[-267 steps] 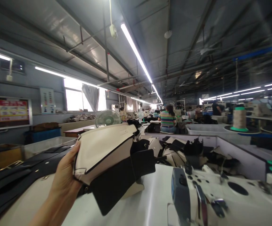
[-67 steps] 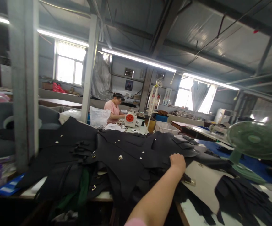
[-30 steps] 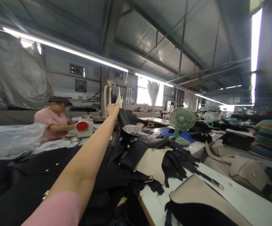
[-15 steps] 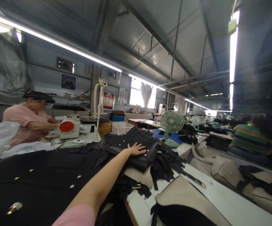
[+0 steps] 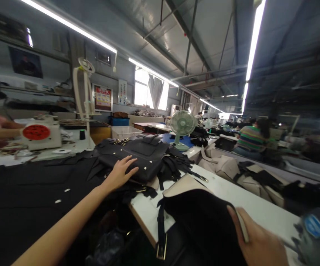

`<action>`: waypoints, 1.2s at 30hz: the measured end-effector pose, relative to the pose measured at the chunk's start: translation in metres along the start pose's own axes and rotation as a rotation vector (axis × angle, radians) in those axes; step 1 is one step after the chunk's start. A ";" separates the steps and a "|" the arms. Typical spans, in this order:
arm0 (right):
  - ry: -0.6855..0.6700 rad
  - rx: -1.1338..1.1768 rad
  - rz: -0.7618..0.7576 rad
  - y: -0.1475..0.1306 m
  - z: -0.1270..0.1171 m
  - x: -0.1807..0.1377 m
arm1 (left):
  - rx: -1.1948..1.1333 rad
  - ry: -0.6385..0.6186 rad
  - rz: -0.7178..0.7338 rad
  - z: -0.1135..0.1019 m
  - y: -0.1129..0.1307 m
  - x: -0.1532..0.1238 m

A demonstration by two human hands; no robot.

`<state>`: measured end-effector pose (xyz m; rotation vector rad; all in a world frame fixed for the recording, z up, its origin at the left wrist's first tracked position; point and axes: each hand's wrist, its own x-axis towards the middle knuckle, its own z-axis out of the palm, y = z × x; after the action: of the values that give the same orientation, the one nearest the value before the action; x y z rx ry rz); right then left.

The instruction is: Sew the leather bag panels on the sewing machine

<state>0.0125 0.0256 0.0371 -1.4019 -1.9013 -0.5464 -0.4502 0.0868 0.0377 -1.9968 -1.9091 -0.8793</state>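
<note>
Left hand: the left hand (image 5: 120,173) lies flat, fingers spread, palm down on the black bag panel (image 5: 138,155) at the top of the far-left heap; it presses, it grips nothing.
Right hand: the right hand (image 5: 255,242), near right, is closed round the edge of the cream-and-black bag piece (image 5: 198,214), thumb over the rim.
Which way: the black panel lies far and left of the held piece, its long side running left to right across the pile of black leather pieces (image 5: 38,192); the left hand is on it, the right hand well apart.
Held piece: it rests on the white table (image 5: 232,197), a strap with a gold buckle (image 5: 160,251) hanging over the near edge.
Around: a green fan (image 5: 182,123) stands beyond the pile; a sewing machine (image 5: 313,231) blurs in at near right.
</note>
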 end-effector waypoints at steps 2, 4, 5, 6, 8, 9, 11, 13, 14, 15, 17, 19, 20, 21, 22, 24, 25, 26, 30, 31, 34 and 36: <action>-0.020 -0.074 0.011 0.003 -0.001 0.008 | 0.061 -0.014 0.001 0.008 -0.002 -0.020; -0.020 -0.124 0.029 0.003 -0.004 0.017 | 0.122 -0.019 -0.010 0.018 -0.005 -0.028; -0.016 -0.133 0.029 0.002 -0.005 0.022 | 0.147 -0.024 -0.018 0.023 -0.006 -0.028; -0.007 -0.131 0.029 0.002 -0.007 0.026 | 0.170 -0.034 -0.022 0.029 -0.007 -0.025; 0.003 -0.103 0.039 0.002 -0.008 0.033 | 0.202 -0.069 -0.010 0.040 -0.008 -0.012; 0.002 -0.078 0.050 0.002 -0.007 0.036 | 0.213 -0.084 0.002 0.046 -0.009 -0.004; -0.009 -0.003 0.090 0.003 -0.005 0.042 | 0.224 -0.089 0.026 0.055 -0.008 0.015; -0.015 0.066 0.147 0.005 -0.003 0.048 | 0.212 -0.065 0.039 0.061 -0.007 0.033; -0.015 0.090 0.173 0.006 -0.002 0.051 | 0.197 -0.053 0.043 0.063 -0.006 0.041; -0.010 0.104 0.198 0.008 -0.001 0.053 | 0.176 -0.043 0.044 0.065 -0.005 0.047; -0.001 0.111 0.232 0.012 -0.001 0.055 | 0.122 -0.031 0.043 0.066 -0.001 0.054; -0.004 0.130 0.253 0.015 -0.002 0.053 | 0.055 -0.015 0.033 0.065 0.005 0.051; -0.012 0.143 0.257 0.017 -0.003 0.051 | 0.015 -0.002 0.025 0.064 0.008 0.047; -0.022 0.155 0.257 0.018 -0.003 0.048 | -0.029 0.015 0.016 0.062 0.013 0.040; -0.033 0.166 0.254 0.019 -0.004 0.045 | -0.078 0.034 0.004 0.060 0.018 0.032; -0.051 0.181 0.250 0.020 -0.003 0.039 | -0.198 0.061 -0.024 0.055 0.031 0.012; -0.056 0.186 0.250 0.021 -0.003 0.037 | -0.270 0.060 -0.041 0.053 0.038 0.002; -0.059 0.189 0.250 0.021 -0.002 0.036 | -0.349 0.044 -0.063 0.051 0.046 -0.009; -0.061 0.193 0.247 0.022 0.000 0.034 | -0.714 -0.147 -0.185 0.052 0.079 -0.041; -0.061 0.191 0.244 0.022 0.000 0.035 | -0.805 -0.214 -0.214 0.054 0.088 -0.046; -0.062 0.181 0.235 0.022 0.000 0.034 | -1.037 -0.407 -0.285 0.059 0.111 -0.057; -0.066 0.172 0.232 0.022 0.000 0.033 | -1.148 -0.506 -0.347 0.061 0.124 -0.062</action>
<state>0.0275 0.0537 0.0605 -1.5155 -1.7590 -0.2213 -0.3129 0.0555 -0.0181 -2.6837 -2.3294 -2.0919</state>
